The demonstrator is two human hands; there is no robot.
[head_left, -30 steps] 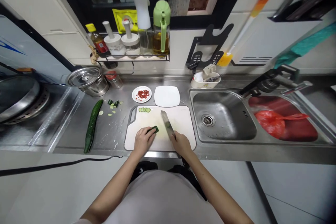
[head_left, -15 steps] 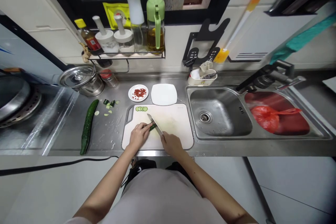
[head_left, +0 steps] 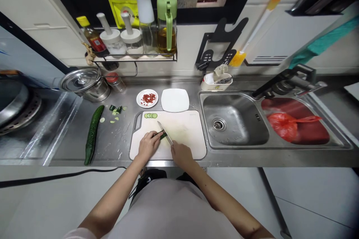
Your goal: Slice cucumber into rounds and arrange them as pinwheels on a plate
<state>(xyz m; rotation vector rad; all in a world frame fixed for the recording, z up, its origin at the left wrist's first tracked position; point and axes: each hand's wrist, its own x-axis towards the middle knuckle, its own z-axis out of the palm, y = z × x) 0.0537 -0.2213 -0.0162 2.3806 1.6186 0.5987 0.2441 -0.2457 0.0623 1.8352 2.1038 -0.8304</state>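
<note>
My left hand (head_left: pixel 149 144) is closed on a dark green cucumber piece (head_left: pixel 163 134) lying on the white cutting board (head_left: pixel 193 130). My fingers cover much of that piece. In my right hand (head_left: pixel 181 153) is the handle of a knife (head_left: pixel 166 133), its blade slanting up and left across the cucumber piece beside my left fingertips. Several cucumber slices (head_left: pixel 150 115) lie in a row at the board's upper left. Behind the board are a white plate with red bits (head_left: pixel 139 104) and a bare white plate (head_left: pixel 175 100).
A whole cucumber (head_left: pixel 94 134) and cucumber scraps (head_left: pixel 114 110) lie left of the board. A lidded steel pot (head_left: pixel 97 91) and a red-capped jar (head_left: pixel 116 82) stand farther back. At right, the double sink (head_left: pixel 235 119) holds a red plastic bag (head_left: pixel 283 126).
The view has shifted slightly. My hands, the knife and the cucumber piece keep nearly the same places on the board.
</note>
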